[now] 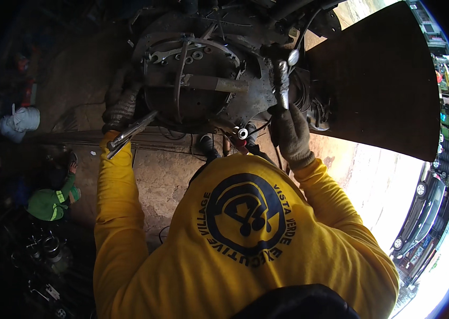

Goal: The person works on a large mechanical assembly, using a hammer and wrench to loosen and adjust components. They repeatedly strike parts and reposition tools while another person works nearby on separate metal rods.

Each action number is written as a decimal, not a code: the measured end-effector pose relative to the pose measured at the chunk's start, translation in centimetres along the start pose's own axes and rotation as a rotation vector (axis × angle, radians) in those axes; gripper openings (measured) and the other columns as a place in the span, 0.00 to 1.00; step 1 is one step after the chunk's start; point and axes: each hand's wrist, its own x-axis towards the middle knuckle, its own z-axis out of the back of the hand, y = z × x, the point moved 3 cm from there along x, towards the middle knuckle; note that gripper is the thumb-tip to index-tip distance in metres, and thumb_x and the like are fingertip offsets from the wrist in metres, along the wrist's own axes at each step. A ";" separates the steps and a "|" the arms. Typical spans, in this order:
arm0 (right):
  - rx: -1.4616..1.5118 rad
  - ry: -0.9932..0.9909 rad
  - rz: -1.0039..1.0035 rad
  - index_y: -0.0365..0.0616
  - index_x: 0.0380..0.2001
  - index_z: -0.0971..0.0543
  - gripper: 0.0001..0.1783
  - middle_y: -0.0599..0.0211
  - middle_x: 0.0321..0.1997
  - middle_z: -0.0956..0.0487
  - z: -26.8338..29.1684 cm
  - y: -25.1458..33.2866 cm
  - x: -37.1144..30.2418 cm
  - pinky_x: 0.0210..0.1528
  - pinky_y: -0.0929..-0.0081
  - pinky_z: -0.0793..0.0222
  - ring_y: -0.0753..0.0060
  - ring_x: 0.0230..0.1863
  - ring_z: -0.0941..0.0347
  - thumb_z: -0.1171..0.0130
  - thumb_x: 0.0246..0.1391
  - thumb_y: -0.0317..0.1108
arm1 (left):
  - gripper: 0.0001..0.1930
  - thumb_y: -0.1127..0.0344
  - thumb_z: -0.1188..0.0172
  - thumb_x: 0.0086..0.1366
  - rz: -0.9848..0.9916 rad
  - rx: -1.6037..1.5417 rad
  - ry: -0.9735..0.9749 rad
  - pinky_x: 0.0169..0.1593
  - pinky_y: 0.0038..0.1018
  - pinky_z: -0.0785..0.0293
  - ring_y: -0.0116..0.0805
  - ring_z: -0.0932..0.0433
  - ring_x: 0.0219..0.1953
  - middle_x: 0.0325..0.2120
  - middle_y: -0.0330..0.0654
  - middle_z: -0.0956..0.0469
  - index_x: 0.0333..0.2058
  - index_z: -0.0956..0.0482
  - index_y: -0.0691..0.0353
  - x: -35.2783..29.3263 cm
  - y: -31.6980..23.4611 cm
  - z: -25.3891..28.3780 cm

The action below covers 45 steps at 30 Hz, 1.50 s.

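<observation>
Far left, well apart from the work: a pale bundled sack [20,121] lies on the ground, and a second person in a green top [49,202] crouches beside loose metal parts. Neither is involved.

Left hand [121,109], gloved, is closed around long-handled pliers [131,133] at the left rim of the round steel assembly [203,69]; the handles run down across the yellow sleeve. The jaw end is hidden by the glove and rim, so what is bitten cannot be told. Judgement: the pliers serve as the hold-back, so they should be kept square to the rim and braced against the body.

On top of the assembly a spanner [168,53] and a few washers [195,54] lie loose. Judgement: these are better cleared first, since vibration would walk them off the plate.

A flat bar [214,83] crosses the wire cage at centre.

Right hand [291,133], gloved, is wrapped tight round the lower shaft of a bright metal tool [283,80], held upright at the assembly's right edge, beside the dark sheet panel [373,80]. Its tip is blurred; contact cannot be confirmed. Judgement: force is best applied along the shaft axis, wrist in line, with short controlled loads, so a slip does not carry the glove into the panel edge.
</observation>
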 end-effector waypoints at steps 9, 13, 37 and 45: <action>0.097 0.199 0.611 0.36 0.61 0.29 0.24 0.60 0.41 0.20 -9.5 16.4 8.8 0.39 0.74 0.26 0.69 0.38 0.22 0.50 0.73 0.45 | 0.27 0.61 0.33 0.68 -0.461 0.119 0.464 0.64 0.29 0.29 0.35 0.24 0.60 0.59 0.46 0.23 0.62 0.27 0.65 0.1 -21.1 -0.3; 0.196 0.295 0.768 0.36 0.63 0.31 0.29 0.44 0.61 0.26 -15.7 19.1 11.7 0.63 0.53 0.33 0.48 0.58 0.28 0.43 0.69 0.46 | 0.27 0.57 0.36 0.70 -0.691 0.490 0.451 0.62 0.28 0.27 0.35 0.22 0.57 0.56 0.44 0.21 0.62 0.27 0.65 -2.0 -23.2 -1.2; -0.916 0.048 0.489 0.54 0.58 0.22 0.24 0.55 0.51 0.18 -4.2 -0.8 7.7 0.51 0.54 0.24 0.45 0.50 0.20 0.37 0.60 0.46 | 0.17 0.51 0.44 0.74 0.142 0.492 0.259 0.28 0.27 0.27 0.30 0.21 0.25 0.27 0.37 0.19 0.45 0.21 0.61 -9.7 -3.7 6.5; -0.882 0.063 0.447 0.56 0.59 0.22 0.24 0.53 0.52 0.18 -4.3 -1.0 7.7 0.53 0.54 0.25 0.44 0.52 0.21 0.39 0.61 0.47 | 0.29 0.42 0.44 0.73 -0.123 0.405 -0.161 0.42 0.31 0.27 0.32 0.22 0.35 0.31 0.41 0.20 0.51 0.22 0.66 -9.5 -11.7 7.2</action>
